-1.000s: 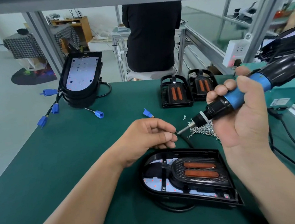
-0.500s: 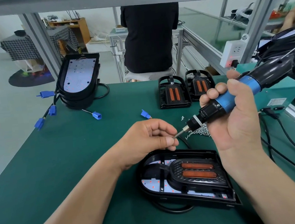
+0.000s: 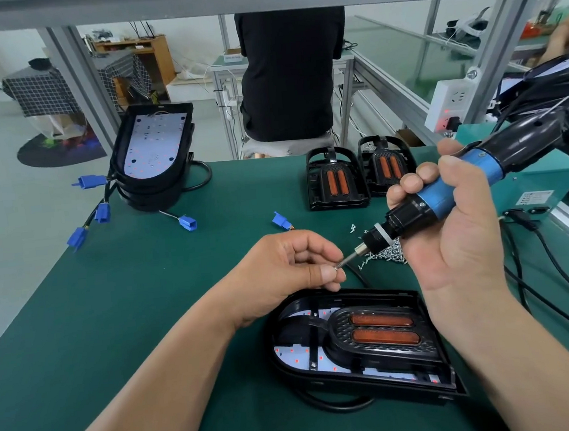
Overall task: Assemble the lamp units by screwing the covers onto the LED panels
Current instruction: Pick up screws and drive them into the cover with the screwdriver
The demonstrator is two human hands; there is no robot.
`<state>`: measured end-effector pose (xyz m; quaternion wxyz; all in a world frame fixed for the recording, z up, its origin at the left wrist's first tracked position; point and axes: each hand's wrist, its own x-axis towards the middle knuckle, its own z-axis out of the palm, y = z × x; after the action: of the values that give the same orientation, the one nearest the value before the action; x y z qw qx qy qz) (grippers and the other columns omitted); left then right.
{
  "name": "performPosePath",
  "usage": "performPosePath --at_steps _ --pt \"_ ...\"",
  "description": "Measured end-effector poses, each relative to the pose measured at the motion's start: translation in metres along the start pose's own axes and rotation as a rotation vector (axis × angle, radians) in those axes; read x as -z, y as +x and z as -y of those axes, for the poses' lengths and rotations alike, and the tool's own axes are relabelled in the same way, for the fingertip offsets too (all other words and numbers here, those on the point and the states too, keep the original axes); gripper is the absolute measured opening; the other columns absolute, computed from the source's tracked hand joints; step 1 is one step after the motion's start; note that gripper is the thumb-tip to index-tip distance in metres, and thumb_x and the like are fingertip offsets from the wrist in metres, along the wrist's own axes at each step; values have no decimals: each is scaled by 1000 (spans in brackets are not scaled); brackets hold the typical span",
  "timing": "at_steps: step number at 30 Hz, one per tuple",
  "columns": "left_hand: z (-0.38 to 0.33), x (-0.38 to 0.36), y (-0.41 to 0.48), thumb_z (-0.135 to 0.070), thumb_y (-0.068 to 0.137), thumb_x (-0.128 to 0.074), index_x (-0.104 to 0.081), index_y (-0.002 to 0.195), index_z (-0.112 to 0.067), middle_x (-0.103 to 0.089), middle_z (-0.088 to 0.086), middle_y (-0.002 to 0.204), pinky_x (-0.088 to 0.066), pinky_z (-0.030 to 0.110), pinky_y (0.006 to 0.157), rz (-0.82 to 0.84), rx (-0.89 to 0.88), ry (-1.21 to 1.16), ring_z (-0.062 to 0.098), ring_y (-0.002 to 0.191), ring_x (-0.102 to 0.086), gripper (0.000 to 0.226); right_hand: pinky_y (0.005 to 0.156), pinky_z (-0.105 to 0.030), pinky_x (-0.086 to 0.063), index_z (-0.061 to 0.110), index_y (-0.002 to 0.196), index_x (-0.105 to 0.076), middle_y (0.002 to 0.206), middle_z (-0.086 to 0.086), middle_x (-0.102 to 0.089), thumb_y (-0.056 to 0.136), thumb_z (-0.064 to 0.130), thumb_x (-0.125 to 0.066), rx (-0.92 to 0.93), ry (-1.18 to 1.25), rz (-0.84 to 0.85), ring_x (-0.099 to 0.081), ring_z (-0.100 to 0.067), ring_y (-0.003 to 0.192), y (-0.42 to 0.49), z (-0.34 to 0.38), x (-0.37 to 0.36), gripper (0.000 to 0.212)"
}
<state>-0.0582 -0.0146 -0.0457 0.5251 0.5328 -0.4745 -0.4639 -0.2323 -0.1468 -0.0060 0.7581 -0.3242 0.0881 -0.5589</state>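
Just now the bit of the screwdriver [image 3: 439, 195] has come in to meet the left hand [image 3: 288, 270]. A second ago its tip stood a little to the right of the fingers [image 3: 326, 275]; now it touches them, lying between thumb and forefinger. Those fingers are curled and pinched together on something small and silvery at the tip, most likely a screw [image 3: 338, 268], though it is too small to be sure. The right hand [image 3: 456, 234] is wrapped firmly round the blue grip of the screwdriver and holds it slanted down and leftward, much as before.

Judging from this, a screw is being seated on the bit and has not yet been driven. The lamp unit [image 3: 356, 346] lies on the table [image 3: 147, 313] just below and to the right of the left fingers, touched by neither hand. Its cover [image 3: 382, 328], with two orange strips, sits on the LED panel [image 3: 290, 354], which shows white at the left end. The heap of loose screws [image 3: 388, 252] lies just behind the bit, between the two hands. The loaded tip would next have to swing down to a screw hole in the cover. The screw may drop off if it is not sitting squarely.
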Motion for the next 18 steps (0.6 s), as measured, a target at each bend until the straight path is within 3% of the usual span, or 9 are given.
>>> performPosePath --at_steps 13,18 --pt "6 -6 4 0 89 -80 -77 101 -11 -79 15 93 -60 28 87 -88 -83 177 21 86 -77 16 83 -33 -50 21 113 -58 87 1 -56 102 23 -67 7 -148 65 -58 -16 78 -1 0 -3 14" --pt "5 -6 4 -1 90 -78 -78 100 -17 -80 11 93 -60 26 84 -79 -75 135 20 86 -78 18 84 -34 -50 18 123 -54 89 0 -55 105 20 -64 38 -150 88 -57 -17 80 -3 0 -4 20"
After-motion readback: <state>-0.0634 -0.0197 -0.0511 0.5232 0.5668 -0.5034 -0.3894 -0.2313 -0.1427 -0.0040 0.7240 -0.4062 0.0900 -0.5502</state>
